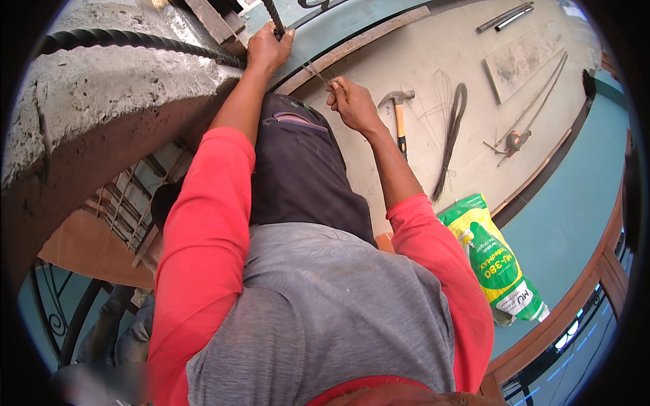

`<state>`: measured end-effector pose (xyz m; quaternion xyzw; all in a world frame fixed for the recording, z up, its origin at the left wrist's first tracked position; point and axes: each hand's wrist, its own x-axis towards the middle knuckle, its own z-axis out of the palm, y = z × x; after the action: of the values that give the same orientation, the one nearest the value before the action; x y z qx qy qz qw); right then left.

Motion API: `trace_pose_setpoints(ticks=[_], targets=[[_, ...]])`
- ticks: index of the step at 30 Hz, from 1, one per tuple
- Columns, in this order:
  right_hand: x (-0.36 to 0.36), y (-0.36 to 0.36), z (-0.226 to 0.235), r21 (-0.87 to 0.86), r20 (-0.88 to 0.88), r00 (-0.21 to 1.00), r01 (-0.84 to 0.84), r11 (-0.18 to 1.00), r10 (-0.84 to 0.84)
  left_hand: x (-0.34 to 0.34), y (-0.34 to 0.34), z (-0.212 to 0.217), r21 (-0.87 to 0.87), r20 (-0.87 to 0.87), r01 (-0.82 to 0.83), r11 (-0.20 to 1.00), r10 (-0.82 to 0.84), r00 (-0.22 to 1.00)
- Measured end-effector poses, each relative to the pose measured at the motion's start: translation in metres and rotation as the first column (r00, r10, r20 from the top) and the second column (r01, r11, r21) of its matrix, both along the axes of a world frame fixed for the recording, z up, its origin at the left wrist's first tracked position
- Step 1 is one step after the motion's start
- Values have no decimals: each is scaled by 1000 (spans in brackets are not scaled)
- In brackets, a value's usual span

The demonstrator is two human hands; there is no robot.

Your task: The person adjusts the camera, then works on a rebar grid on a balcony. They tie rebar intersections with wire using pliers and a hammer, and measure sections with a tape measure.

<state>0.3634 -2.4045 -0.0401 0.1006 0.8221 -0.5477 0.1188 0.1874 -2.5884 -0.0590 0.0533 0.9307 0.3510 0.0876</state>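
Beside the concrete column (101, 95), the left hand (267, 49) gripped a ribbed steel bar (273, 17); the right hand (351, 101) pinched thin tie wire (313, 69) stretched between both hands, above a hammer (399, 115).

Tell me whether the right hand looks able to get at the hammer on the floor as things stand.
Probably not at once: the right hand is pinching thin wire, and the hammer lies on the floor beyond it, though nothing blocks the way.

The ribbed steel bar (273, 19) runs out past the top edge. The thin wire (313, 68) is nearly too fine to trace, and its end inside the right hand (349, 101) is hidden. The lower-left corner is blurred; possibly another person's legs (115, 325).
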Motion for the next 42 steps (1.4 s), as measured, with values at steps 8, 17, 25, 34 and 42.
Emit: trace_pose_setpoints(ticks=[8, 17, 25, 34, 42], targets=[[-2, 8, -2, -80, 55, 998, -3, 997, 8, 59, -4, 63, -220, -121, 372, 902, -404, 907], [-7, 18, -6, -441, 225, 974, 71, 895, 34, 37, 4, 42, -155, -51, 768, 622, -781, 622], [-9, 28, -28, -710, 379, 924, 252, 657, 55, 32, 5, 36, -209, -170, 816, 538, -842, 511], [-4, 26, -44, -253, -135, 979, 112, 961, -149, 26, 8, 34, -166, -247, 850, 499, -856, 454], [25, -4, -19, 19, -201, 979, 27, 999, -22, 33, 14, 45, -136, -162, 806, 576, -816, 555]])
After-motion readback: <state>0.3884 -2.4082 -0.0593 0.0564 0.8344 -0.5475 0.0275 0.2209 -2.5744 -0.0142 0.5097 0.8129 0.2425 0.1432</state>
